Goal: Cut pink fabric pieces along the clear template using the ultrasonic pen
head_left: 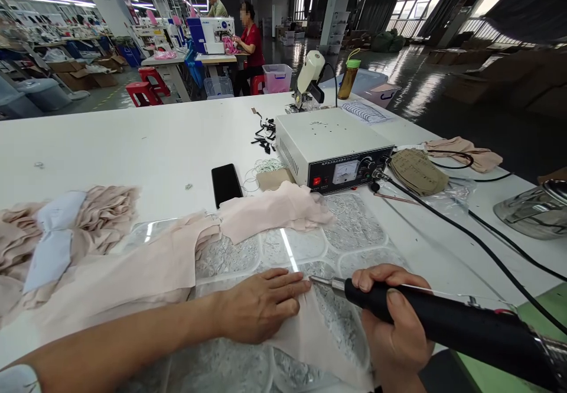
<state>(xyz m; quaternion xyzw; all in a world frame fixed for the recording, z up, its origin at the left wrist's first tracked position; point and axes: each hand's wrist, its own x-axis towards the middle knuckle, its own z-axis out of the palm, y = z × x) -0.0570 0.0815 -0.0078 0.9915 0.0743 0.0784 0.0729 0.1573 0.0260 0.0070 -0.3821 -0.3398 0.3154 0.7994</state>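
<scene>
The left hand [261, 304] lies flat and open on a thin pink cloth [308, 343]. It presses the cloth down on a bumpy clear mat [354, 227] at the near side of the tabletop [133, 139]. The right hand [394, 328] is closed around a black tool [443, 322]. Its metal tip [321, 281] touches the cloth right by the left fingertips. It looks like one spot is being worked. Next, the cloth needs to lie flat and the tip steady, away from the fingers.

Black handheld tool [443, 322] with thin metal tip, lying near-horizontal in right hand [394, 328], tip touching pale pink fabric piece [310, 334]. Fabric flat on textured clear mat, pinned under left hand [261, 304].
</scene>
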